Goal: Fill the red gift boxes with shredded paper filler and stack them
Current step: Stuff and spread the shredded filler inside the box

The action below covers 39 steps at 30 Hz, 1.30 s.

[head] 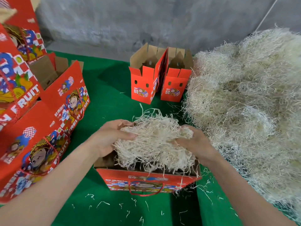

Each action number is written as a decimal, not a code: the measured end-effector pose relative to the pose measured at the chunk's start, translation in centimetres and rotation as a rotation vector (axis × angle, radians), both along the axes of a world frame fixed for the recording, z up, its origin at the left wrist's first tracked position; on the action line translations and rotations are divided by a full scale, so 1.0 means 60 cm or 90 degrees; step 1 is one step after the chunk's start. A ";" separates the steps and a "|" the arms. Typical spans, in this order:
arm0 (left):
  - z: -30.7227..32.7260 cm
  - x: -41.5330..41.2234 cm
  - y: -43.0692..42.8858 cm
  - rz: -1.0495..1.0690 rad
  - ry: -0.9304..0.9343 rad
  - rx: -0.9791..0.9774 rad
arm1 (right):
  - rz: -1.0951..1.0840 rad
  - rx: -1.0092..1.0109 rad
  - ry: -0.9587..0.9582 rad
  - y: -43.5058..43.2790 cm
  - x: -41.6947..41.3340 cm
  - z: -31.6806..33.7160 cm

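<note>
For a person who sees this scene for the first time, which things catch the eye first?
The huge pale heap of shredded paper fills the right side. In the middle, the left hand and right hand hold a wad of filler over an open red box in the foreground. Bright red printed boxes are stacked at the left.
</note>
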<state>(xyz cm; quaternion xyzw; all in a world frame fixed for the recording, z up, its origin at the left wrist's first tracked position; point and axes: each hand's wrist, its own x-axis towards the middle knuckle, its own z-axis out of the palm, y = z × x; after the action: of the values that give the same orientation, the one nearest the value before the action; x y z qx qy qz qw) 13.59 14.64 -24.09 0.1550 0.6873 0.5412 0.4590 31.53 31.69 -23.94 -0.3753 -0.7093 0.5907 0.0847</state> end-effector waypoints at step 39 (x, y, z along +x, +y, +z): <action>-0.001 0.001 -0.028 0.231 0.035 0.067 | 0.238 0.181 -0.092 0.035 0.048 0.022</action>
<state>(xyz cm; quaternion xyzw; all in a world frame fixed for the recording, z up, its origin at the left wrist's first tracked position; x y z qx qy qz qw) 13.64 12.94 -24.15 0.0669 0.6871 0.6457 0.3264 34.39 33.79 -22.63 -0.2631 -0.8464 0.4623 -0.0250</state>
